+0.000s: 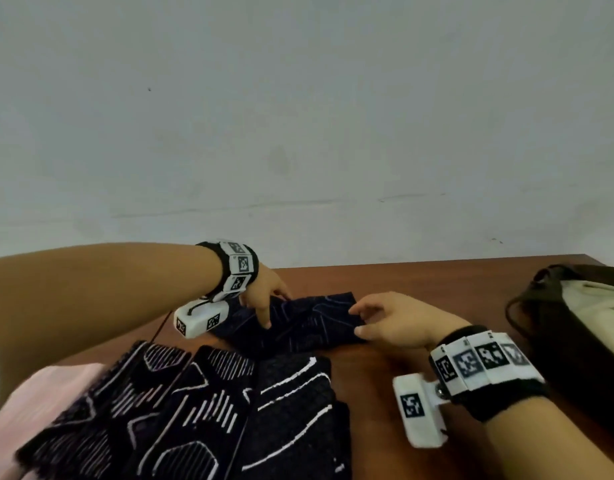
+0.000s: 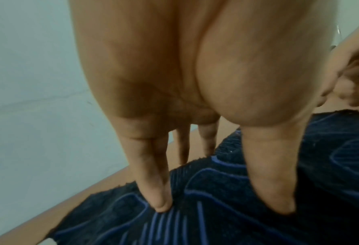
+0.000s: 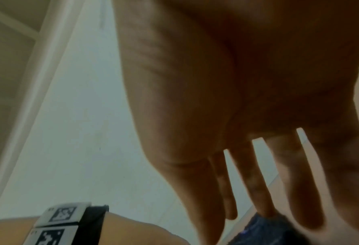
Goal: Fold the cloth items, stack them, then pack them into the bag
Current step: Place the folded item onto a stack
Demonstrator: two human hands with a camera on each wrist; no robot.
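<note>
A dark navy cloth [image 1: 309, 323] with thin blue lines lies partly folded on the brown table [image 1: 419, 282]. My left hand [image 1: 264, 301] presses down on its left part with straight fingers; in the left wrist view the fingertips [image 2: 161, 205] dig into the cloth [image 2: 216, 199]. My right hand [image 1: 381, 323] is at the cloth's right edge, with thumb and fingers extended on either side of the corner. The right wrist view shows the right hand [image 3: 237, 91] with spread, straight fingers just over the cloth [image 3: 264, 230]. A dark bag [image 1: 572, 327] with a pale lining stands open at the right.
A black cloth with white line patterns [image 1: 208, 410] lies spread in front of me, partly over a pink cloth [image 1: 42, 400] at the lower left. A pale wall runs behind the table's far edge. Bare table shows between the navy cloth and the bag.
</note>
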